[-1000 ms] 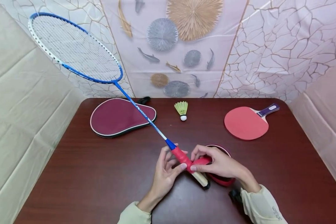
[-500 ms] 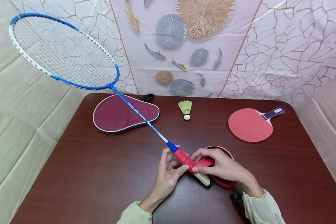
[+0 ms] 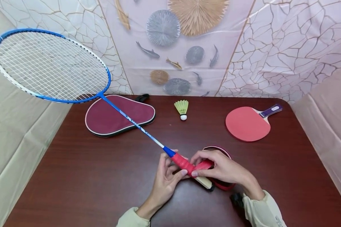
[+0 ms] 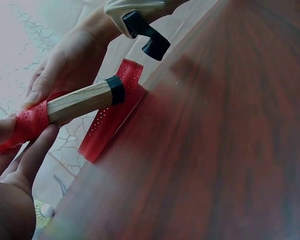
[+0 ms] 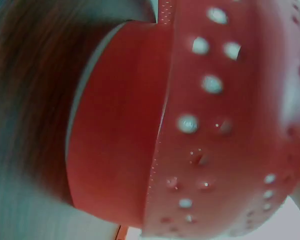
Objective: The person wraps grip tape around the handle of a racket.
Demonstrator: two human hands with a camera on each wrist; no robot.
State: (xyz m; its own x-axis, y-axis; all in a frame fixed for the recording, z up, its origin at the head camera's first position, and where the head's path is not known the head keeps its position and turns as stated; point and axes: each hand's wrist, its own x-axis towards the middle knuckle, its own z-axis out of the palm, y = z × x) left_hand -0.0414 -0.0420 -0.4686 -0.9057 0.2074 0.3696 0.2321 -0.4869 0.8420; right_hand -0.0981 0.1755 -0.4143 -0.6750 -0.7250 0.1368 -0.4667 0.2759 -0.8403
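A blue and white badminton racket (image 3: 133, 123) slants up to the left in the head view. My left hand (image 3: 164, 184) holds its handle between thumb and fingers. Red perforated grip tape (image 3: 182, 162) winds round the upper handle, while the bare wooden butt (image 4: 82, 102) with its black end cap shows beyond it. With thumb and fingers, my right hand (image 3: 225, 168) pinches the tape right at the last turn. A loose length of tape (image 4: 107, 127) loops down behind the handle in the left wrist view. Perforated red tape (image 5: 215, 125) fills much of the right wrist view.
On the dark wooden table (image 3: 108, 176) lie a maroon paddle case (image 3: 116, 113) at the back left, a yellow shuttlecock (image 3: 182, 108) at the back middle and a red table tennis paddle (image 3: 247, 124) at the back right. Patterned fabric walls (image 3: 287, 47) surround the table.
The racket's head has swung lower and to the left, its string face turning more toward the camera. Both hands keep their hold on the handle and the tape. The head view has shifted slightly.
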